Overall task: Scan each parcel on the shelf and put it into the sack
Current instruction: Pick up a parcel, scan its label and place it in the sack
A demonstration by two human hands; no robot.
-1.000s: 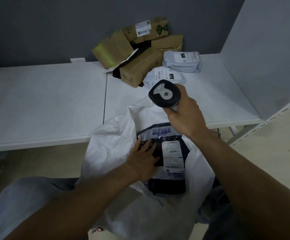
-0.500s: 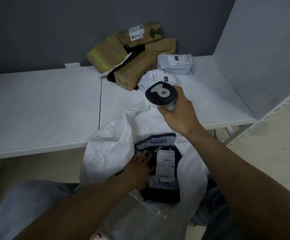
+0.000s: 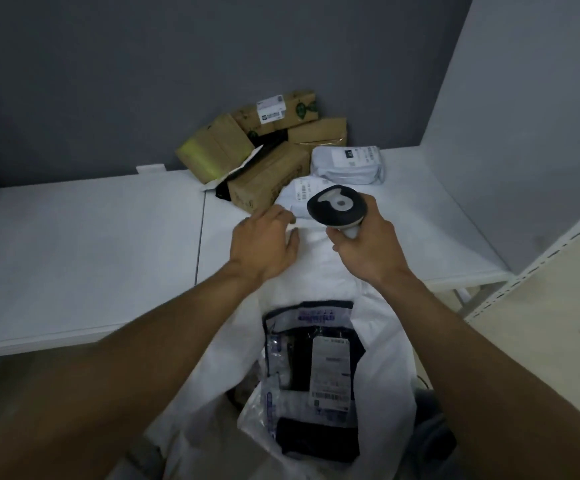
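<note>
Reaching forward now, the left hand [image 3: 264, 247] has left the dark plastic-wrapped parcel [image 3: 311, 372] it was pressing a second ago. It hangs over the far lip of the white woven sack [image 3: 388, 341], fingers loosely spread and holding nothing, with the fingertips right at the near edge of a flat white poly mailer [image 3: 297, 194] on the white shelf [image 3: 91, 237]; whether they touch it cannot be told. The right hand [image 3: 368, 252] still grips the black-and-grey handheld scanner [image 3: 337, 206], fingers curled round its handle, and the head faces up toward the camera, now farther over the shelf and just above that mailer. The dark parcel lies in the open mouth of the sack with its white barcode label facing up. Behind the mailer sit a plump white bagged parcel [image 3: 347, 164] and a heap of brown cardboard boxes [image 3: 267, 181] against the grey wall [image 3: 177, 64]. The scanner head hides the mailer's right part and the handle is mostly buried in the right hand. A black item under the boxes is too covered to name, the label print is too blurred to read, and the sack's lower end is cut off by the picture's edge.
</note>
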